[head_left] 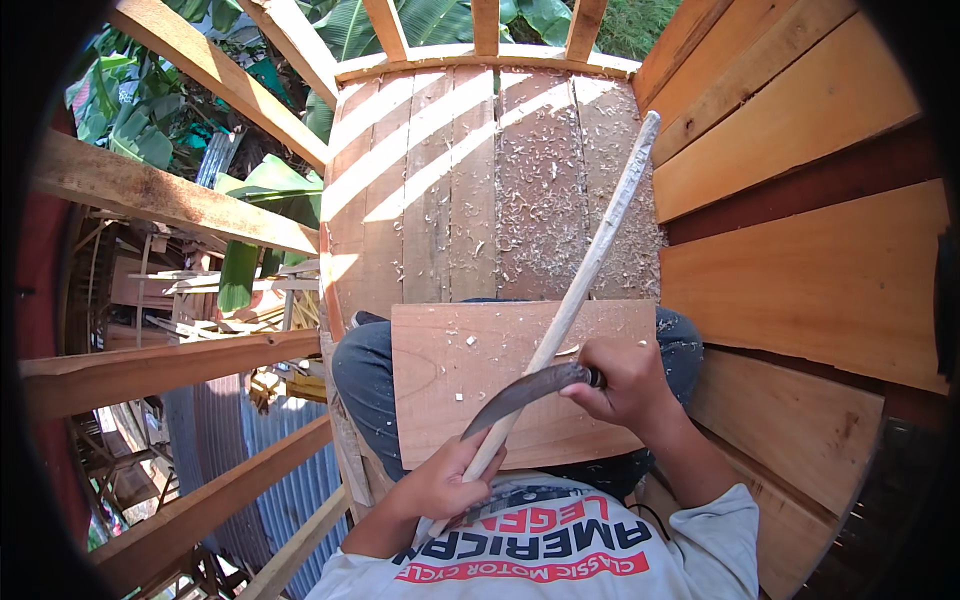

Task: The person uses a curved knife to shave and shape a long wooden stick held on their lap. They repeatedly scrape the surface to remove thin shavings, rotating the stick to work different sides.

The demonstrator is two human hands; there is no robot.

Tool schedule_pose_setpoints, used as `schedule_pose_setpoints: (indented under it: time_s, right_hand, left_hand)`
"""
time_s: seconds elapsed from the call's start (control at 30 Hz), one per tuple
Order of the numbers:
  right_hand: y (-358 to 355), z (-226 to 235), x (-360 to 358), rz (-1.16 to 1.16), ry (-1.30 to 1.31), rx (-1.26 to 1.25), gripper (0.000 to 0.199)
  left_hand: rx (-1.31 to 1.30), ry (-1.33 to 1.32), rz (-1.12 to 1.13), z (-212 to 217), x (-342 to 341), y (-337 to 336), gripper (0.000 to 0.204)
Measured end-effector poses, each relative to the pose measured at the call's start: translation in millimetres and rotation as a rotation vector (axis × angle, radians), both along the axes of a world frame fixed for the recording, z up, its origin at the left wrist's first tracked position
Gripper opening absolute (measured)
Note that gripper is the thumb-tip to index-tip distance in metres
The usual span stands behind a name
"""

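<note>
- Gripping a curved knife [525,392] by its dark handle, the right hand [620,380] of a seated person holds the broad blade across a pale, peeled stick [590,265]; the fingers are closed around the handle.
- The left hand [440,490], lower and closer to the body, has its fingers wrapped around the stick near its lower end, the blade's tip just beside them.
- The stick slants from the front of a printed pale T-shirt [700,530] over a wooden board [440,350], its far end above the floor near the right-hand wall. Whether the knife's edge bites into the wood cannot be told.
- The board lies across the lap, over blue jeans [365,365], with small pale chips [471,341] scattered on top.
- Curled shavings [540,190] litter the plank floor [425,240] ahead, thickest toward the right, while bands of sunlight cross its far left part.
- Wooden rails [170,185] fence the left and far sides; a wall of orange-brown planks [800,290] rises at right.
- Beyond the rails, broad green leaves [350,30] and corrugated sheets [280,460] are visible.
</note>
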State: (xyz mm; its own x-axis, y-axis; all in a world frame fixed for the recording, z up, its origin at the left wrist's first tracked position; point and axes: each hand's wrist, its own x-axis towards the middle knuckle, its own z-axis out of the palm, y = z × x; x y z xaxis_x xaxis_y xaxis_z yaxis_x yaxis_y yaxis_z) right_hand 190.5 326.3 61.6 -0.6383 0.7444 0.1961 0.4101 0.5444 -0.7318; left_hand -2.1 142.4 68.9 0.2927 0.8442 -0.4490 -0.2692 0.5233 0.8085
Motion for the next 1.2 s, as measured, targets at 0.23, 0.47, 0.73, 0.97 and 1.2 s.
schedule_pose_setpoints:
  time_s: [0.23, 0.47, 0.73, 0.97, 1.2]
  right_hand:
    - [-10, 7, 0, 0.201, -0.039, 0.192, 0.041]
    - [-8, 7, 7, 0.108, 0.021, 0.089, 0.039]
    - [-17, 16, 5, -0.024, -0.056, 0.042, 0.038]
    - [-13, 6, 8, -0.094, -0.012, 0.017, 0.038]
    - [-15, 7, 6, -0.007, 0.002, 0.088, 0.036]
  left_hand:
    - [0.086, 0.059, -0.018, -3, -2, 1, 0.043]
    - [-0.023, 0.036, -0.065, 16, 1, 8, 0.041]
    - [0.065, 0.067, -0.041, 4, 0, 4, 0.04]
    - [0.068, 0.103, -0.054, 2, 2, -2, 0.042]
    - [0.067, 0.017, -0.028, -2, 4, 0, 0.048]
